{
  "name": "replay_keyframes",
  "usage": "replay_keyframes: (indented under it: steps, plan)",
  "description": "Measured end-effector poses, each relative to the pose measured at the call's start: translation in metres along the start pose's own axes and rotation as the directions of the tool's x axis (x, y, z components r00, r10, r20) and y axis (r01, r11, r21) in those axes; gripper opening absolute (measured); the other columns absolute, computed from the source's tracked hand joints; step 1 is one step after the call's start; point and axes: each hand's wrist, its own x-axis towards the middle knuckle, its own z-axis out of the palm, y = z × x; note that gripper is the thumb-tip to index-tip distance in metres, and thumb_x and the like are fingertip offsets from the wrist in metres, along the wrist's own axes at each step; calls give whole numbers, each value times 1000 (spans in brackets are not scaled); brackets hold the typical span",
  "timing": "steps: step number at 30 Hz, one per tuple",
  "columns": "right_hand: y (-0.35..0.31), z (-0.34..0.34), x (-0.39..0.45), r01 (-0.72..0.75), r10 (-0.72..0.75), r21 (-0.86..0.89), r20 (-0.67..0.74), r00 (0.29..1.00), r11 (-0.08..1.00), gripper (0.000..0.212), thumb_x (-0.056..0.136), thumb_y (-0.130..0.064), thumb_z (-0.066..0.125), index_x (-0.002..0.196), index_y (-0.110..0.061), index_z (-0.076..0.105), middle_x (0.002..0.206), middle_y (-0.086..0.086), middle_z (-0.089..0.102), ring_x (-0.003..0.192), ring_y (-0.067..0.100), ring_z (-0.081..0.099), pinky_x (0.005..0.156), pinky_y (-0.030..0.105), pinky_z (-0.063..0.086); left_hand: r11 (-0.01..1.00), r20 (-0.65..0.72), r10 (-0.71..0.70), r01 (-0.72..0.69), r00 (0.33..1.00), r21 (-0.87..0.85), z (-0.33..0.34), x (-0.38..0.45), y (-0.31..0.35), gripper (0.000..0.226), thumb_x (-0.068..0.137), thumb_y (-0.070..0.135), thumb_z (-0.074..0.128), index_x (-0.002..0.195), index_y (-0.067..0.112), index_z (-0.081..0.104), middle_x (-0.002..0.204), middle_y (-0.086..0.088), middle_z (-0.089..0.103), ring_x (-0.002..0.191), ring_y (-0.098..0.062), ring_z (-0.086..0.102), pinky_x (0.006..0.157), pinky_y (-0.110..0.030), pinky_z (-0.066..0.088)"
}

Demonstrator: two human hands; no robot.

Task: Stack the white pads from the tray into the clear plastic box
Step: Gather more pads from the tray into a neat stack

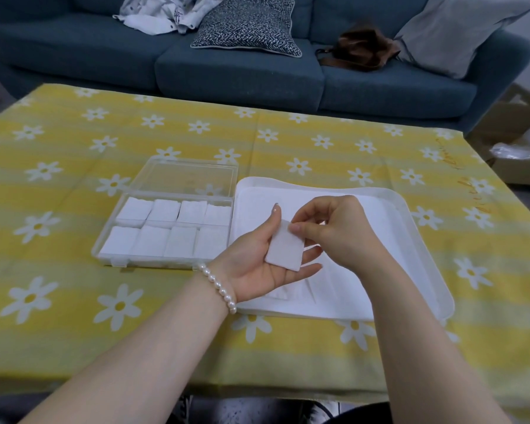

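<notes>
Above the tray's (423, 240) left edge, the left hand (257, 261) cradles a pad (285, 254) while the right hand (334, 228) pinches its top. Next, likely carry it left onto a stack in the box (104, 240).

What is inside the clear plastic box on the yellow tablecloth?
The clear plastic box holds white pads in two rows of four stacks, eight in all. How many pads each stack has cannot be seen, because the top pads cover those below.
</notes>
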Motion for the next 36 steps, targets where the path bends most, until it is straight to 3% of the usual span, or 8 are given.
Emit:
replay_keyframes:
  steps: [3,7,12,15,17,23,30,36]
  plan:
    - [1,0,0,3,-3,1,6,1000,1000,25,74,2,69,61,-19,66,50,-8,62,48,5,61,46,14,44,999,76,27,-30,997,39,2,-3,0,28,85,25,53,90,11,76,97,-6,72,93,-22,69,79,-39,58]
    - [3,3,1,29,-31,-53,-49,998,998,21,73,-6,72,63,-24,66,66,-4,63,51,0,48,48,7,36,998,113,48,-51,992,22,0,-6,4,29,87,8,47,113,2,60,110,-12,69,102,-29,67,82,-43,57]
    - [20,-3,11,-53,30,-88,-238,971,995,15,78,-14,72,71,-26,64,66,-12,57,59,5,48,58,19,37,987,-72,134,-139,988,-78,-9,-8,23,27,97,1,32,113,-2,54,105,-16,70,91,-32,70,77,-42,58]
    - [39,-1,16,-219,197,-260,-107,975,940,5,78,-15,72,75,-15,68,71,-6,62,70,12,56,56,20,39,967,-226,192,-224,955,-124,-20,-10,35,28,99,2,30,114,0,54,106,-12,70,90,-28,69,81,-41,54]
    - [49,8,18,-274,295,-383,-4,956,882,12,77,-22,74,81,-13,68,78,-2,63,75,15,57,60,22,41,964,-269,196,-235,943,-121,-26,-13,40,32,100,4,30,124,-2,50,114,-10,67,96,-26,67,84,-39,52]
    - [53,42,21,-221,355,-568,135,925,793,45,63,-45,81,91,-20,57,86,-7,55,84,13,55,70,27,45,961,-307,177,-232,935,-151,-28,-16,43,32,99,5,32,124,-4,49,111,-13,69,97,-26,66,81,-39,53]
    - [50,51,27,-107,253,-562,190,949,820,43,64,-24,84,100,-17,62,87,-8,50,83,13,51,72,26,45,954,-349,186,-254,919,-161,-33,-16,48,28,98,5,35,120,-2,50,97,-13,73,81,-23,72,72,-37,55]
    - [50,38,29,-150,242,-406,186,952,902,27,65,-12,82,86,-18,66,74,-8,55,70,7,52,57,14,38,955,-374,194,-262,907,-139,-36,-16,51,25,98,4,35,116,-2,51,93,-14,73,76,-23,72,70,-37,54]
